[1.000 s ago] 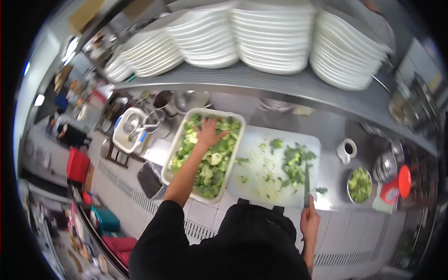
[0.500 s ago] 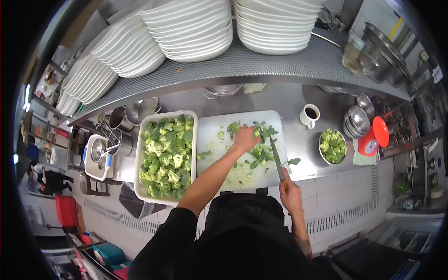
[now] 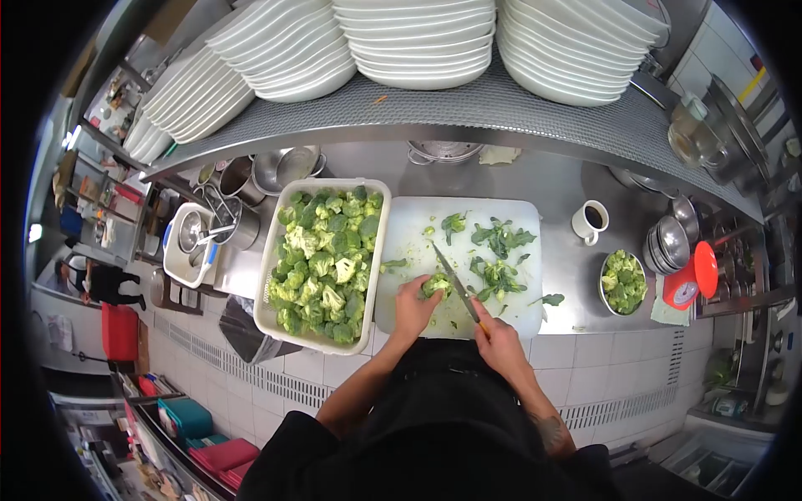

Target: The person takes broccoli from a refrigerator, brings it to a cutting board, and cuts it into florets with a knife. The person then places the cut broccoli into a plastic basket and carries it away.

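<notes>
My left hand [image 3: 413,305] is closed around a small piece of broccoli [image 3: 435,285] low on the white cutting board [image 3: 409,219]. In my right hand [image 3: 499,342] is a kitchen knife [image 3: 454,278], gripped by its handle, with the blade slanting up and left beside that broccoli. Broccoli leaves and trimmings [image 3: 501,239] lie scattered over the right side of the board. Left of the board stands a cream tub [image 3: 378,275] heaped with cut broccoli florets [image 3: 322,263].
To the right are a cup of dark liquid [image 3: 591,219], a bowl of broccoli pieces [image 3: 623,284] and a red scale [image 3: 685,292]. A shelf [image 3: 401,113] with stacked white plates [image 3: 418,42] overhangs the back. A person [image 3: 100,284] stands far left.
My left hand has come back from the leaves toward me and now holds a broccoli piece. The knife has moved left over the board. The camera view has shifted.
</notes>
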{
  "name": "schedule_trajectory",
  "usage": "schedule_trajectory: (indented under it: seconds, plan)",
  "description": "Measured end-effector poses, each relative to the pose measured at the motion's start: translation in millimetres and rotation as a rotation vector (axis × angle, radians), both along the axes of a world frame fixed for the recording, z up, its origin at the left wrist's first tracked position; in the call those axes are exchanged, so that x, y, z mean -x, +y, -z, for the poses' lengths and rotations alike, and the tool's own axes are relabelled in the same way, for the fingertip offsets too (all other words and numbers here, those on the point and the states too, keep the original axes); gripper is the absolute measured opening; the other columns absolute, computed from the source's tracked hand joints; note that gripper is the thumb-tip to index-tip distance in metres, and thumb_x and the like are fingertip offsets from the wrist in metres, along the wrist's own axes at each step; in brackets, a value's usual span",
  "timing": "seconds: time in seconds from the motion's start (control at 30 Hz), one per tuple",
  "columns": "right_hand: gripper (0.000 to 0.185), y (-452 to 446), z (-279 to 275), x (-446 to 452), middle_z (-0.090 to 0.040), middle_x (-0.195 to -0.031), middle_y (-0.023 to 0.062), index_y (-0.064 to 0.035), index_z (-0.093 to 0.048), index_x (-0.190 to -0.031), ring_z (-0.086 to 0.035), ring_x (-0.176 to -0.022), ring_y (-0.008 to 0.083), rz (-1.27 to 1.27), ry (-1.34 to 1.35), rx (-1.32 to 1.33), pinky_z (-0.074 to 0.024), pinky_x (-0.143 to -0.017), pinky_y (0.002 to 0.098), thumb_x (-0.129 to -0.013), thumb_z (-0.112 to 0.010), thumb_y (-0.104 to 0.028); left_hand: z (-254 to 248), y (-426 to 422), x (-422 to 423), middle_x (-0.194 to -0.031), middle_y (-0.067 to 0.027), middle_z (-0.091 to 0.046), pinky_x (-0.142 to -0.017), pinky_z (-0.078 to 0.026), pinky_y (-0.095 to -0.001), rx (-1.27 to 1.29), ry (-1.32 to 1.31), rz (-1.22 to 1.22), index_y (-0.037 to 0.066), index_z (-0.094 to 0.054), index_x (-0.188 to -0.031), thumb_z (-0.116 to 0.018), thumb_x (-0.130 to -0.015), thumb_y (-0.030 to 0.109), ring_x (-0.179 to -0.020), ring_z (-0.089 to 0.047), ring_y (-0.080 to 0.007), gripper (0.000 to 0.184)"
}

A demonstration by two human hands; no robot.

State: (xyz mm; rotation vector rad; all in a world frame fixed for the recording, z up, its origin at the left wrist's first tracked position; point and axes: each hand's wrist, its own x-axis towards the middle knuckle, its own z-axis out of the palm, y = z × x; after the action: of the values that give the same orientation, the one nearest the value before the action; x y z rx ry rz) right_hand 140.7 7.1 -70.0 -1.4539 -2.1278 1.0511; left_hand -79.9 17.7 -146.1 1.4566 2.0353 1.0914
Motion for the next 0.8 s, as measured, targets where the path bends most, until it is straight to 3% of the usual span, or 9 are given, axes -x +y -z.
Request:
schedule_trajectory:
  seconds: [0.03, 0.1, 0.3, 0.4, 0.5, 0.63, 0.7, 0.73, 0.8]
  plan:
    - [0.065, 1, 1, 5, -0.062, -0.076, 0.0231, -0.0262, -0.039, -0.153, -0.064, -0.070, 0.0428, -0.023, -0.014, -0.004, -0.0525, -0.070, 0.0508, -0.093, -0.059, -0.012, 1, -3, -2, -0.104, -0.0171, -0.071, -0.072, -0.058, -0.0345, -0.001, -0.007, -0.013, 0.000, -0.069, -0.113, -0.082, -0.078, 0.018, -0.083, -0.069, -0.0228, 0.041]
    - [0.064, 3, 2, 12, -0.061, -0.075, 0.0225, -0.0263, -0.039, -0.153, -0.064, -0.067, 0.0428, -0.053, -0.033, -0.024, -0.0530, -0.067, 0.0518, -0.094, -0.059, -0.012, 4, -8, -4, -0.104, -0.0171, -0.070, -0.072, -0.060, -0.0333, 0.016, -0.321, -0.072, -0.002, -0.069, -0.112, -0.081, -0.079, 0.014, -0.086, -0.069, -0.0241, 0.039]
    - [0.063, 2, -20, 30, -0.057, -0.073, 0.0198, -0.0240, -0.038, -0.154, -0.064, -0.063, 0.0408, -0.003, 0.128, -0.281, -0.0537, -0.060, 0.0506, -0.095, -0.058, -0.012, 2, -14, -7, -0.097, -0.0176, -0.066, -0.071, -0.063, -0.0340, -0.067, -0.284, -0.116, -0.004, -0.068, -0.109, -0.079, -0.079, 0.011, -0.086, -0.069, -0.0254, 0.034]
    - [0.063, -2, 17, 31, -0.059, -0.073, 0.0221, -0.0231, -0.038, -0.154, -0.063, -0.063, 0.0427, -0.077, -0.061, -0.155, -0.0544, -0.062, 0.0518, -0.095, -0.058, -0.012, 10, -15, -5, -0.099, -0.0147, -0.069, -0.073, -0.061, -0.0324, -0.043, -0.298, -0.139, -0.003, -0.070, -0.109, -0.082, -0.079, 0.013, -0.088, -0.068, -0.0202, 0.036]
    - [0.064, -6, 51, 27, -0.061, -0.075, 0.0252, -0.0229, -0.037, -0.154, -0.063, -0.065, 0.0452, -0.160, -0.188, -0.074, -0.0544, -0.065, 0.0539, -0.095, -0.058, -0.012, -2, -16, -5, -0.100, -0.0166, -0.069, -0.072, -0.062, -0.0325, 0.004, -0.254, -0.110, -0.003, -0.070, -0.108, -0.081, -0.078, 0.012, -0.089, -0.068, -0.0218, 0.035]
    - [0.065, 3, 29, 19, -0.062, -0.076, 0.0288, -0.0231, -0.036, -0.155, -0.063, -0.067, 0.0479, -0.194, -0.207, -0.050, -0.0536, -0.067, 0.0557, -0.094, -0.058, -0.012, 6, -11, -1, -0.094, -0.0175, -0.065, -0.064, -0.061, -0.0326, -0.115, -0.212, -0.102, -0.004, -0.069, -0.106, -0.078, -0.080, 0.010, -0.078, -0.070, -0.0275, 0.031]
    - [0.062, -2, 14, 15, -0.062, -0.078, 0.0267, -0.0229, -0.039, -0.153, -0.064, -0.071, 0.0455, -0.125, -0.142, -0.010, -0.0514, -0.070, 0.0528, -0.095, -0.057, -0.011, -3, -11, -1, -0.105, -0.0185, -0.063, -0.076, -0.060, -0.0391, 0.008, -0.284, -0.111, -0.001, -0.066, -0.115, -0.078, -0.079, 0.013, -0.090, -0.067, -0.0305, 0.040]
    - [0.062, -3, 8, 13, -0.062, -0.078, 0.0267, -0.0229, -0.039, -0.153, -0.064, -0.071, 0.0455, -0.131, -0.143, -0.013, -0.0514, -0.070, 0.0528, -0.095, -0.057, -0.011, -5, -7, -1, -0.105, -0.0185, -0.063, -0.076, -0.060, -0.0391, 0.005, -0.285, -0.117, -0.001, -0.066, -0.115, -0.078, -0.079, 0.013, -0.090, -0.067, -0.0305, 0.040]
    - [0.063, -3, -2, 9, -0.062, -0.077, 0.0255, -0.0221, -0.040, -0.153, -0.064, -0.070, 0.0445, -0.022, 0.019, -0.103, -0.0512, -0.068, 0.0524, -0.093, -0.057, -0.008, -8, 5, -3, -0.116, -0.0175, -0.059, -0.097, -0.051, -0.0460, -0.136, 0.013, 0.040, 0.005, -0.062, -0.126, -0.078, -0.077, 0.016, -0.111, -0.058, -0.0340, 0.053]
